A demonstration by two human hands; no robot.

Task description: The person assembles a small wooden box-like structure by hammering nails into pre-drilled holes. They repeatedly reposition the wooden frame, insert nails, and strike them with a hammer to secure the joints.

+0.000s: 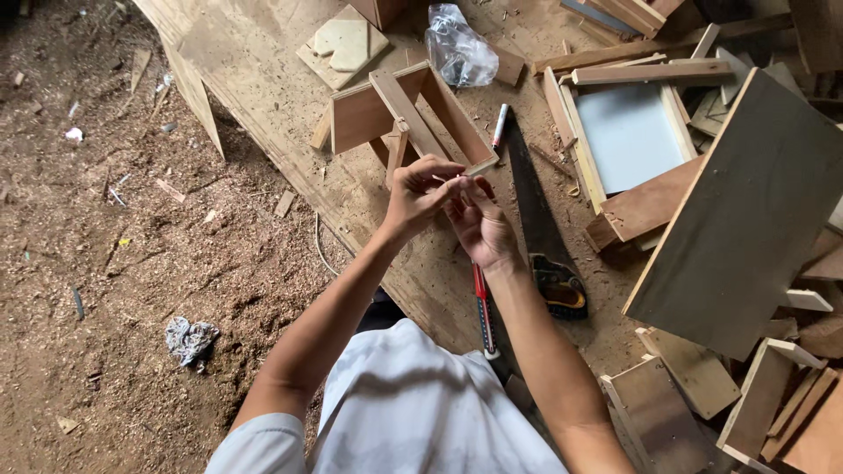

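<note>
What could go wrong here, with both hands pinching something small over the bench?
The left hand and right hand meet just above the handsaw; a slip might bring a wrist onto its blade. Anything dropped could vanish among the wood shavings. An elbow could nudge the wooden frame nearby.

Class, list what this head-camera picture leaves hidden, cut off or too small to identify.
- Head view: whatever the left hand and right hand pinch is too small, covered by fingers.
- Red-handled tool: its upper end hidden under the right forearm.
- Handsaw: teeth too fine.
- Dark board: covers what lies beneath.
</note>
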